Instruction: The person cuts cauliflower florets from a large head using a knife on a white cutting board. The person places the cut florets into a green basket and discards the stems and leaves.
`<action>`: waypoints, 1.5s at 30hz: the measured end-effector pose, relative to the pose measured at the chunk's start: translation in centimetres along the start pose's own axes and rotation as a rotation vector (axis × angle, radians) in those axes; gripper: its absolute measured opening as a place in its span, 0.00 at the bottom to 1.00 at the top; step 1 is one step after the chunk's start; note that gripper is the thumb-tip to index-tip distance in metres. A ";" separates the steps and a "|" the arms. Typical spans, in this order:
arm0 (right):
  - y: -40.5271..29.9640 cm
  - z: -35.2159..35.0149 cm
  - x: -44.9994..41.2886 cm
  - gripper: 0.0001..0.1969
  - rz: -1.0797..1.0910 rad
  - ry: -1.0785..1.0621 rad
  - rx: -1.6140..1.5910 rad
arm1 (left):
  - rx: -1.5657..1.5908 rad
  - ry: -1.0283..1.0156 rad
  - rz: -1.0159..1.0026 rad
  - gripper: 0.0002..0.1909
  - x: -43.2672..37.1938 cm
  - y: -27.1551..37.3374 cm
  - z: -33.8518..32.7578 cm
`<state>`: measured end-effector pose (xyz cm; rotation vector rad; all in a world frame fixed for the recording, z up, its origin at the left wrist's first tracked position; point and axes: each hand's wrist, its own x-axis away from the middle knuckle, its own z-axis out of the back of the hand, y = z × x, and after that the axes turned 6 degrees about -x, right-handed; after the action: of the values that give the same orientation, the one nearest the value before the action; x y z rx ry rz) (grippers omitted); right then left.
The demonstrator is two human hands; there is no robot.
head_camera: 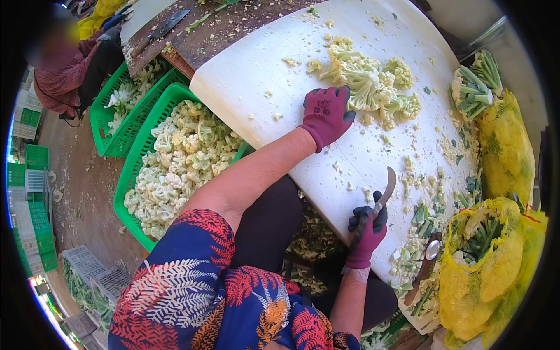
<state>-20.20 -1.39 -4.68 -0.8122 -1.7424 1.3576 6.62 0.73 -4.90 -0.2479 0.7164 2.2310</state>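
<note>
My left hand (327,114), in a maroon glove with dark fingertips, rests against the near side of a cut cauliflower (361,81) on the white board (262,83). Its fingers are curled and partly hidden, so whether they grip the cauliflower does not show. Loose florets (399,72) lie beside the cauliflower. Lower right, over the board's near edge, my right hand (367,225), gloved alike, is closed around the handle of a small curved knife (387,188), its blade pointing up and away from me.
Green baskets, one full of florets (183,148), stand left of the board. Yellow mesh bags (507,144) and cauliflower heads (472,92) line its right side. Leaf trimmings and a brown strap with an oval metal piece (432,250) lie there. A person (65,83) sits upper left, near a cleaver (168,24).
</note>
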 end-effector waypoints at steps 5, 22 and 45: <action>-0.3 0.8 0.2 0.23 -0.083 0.035 -0.092 | -0.156 -0.063 -0.104 0.20 0.1 -1.6 1.9; -0.2 1.3 0.2 0.24 -0.054 -0.061 -0.191 | 0.066 -0.133 -0.241 0.19 -7.9 -0.4 1.7; -4.5 -1.5 -0.4 0.17 0.243 -0.116 0.636 | 0.347 -0.008 -0.298 0.28 6.9 4.2 3.5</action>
<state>-18.80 -2.03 -0.16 -0.5965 -1.1905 2.0075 -1.04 4.69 -2.89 -0.1609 0.9786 1.7924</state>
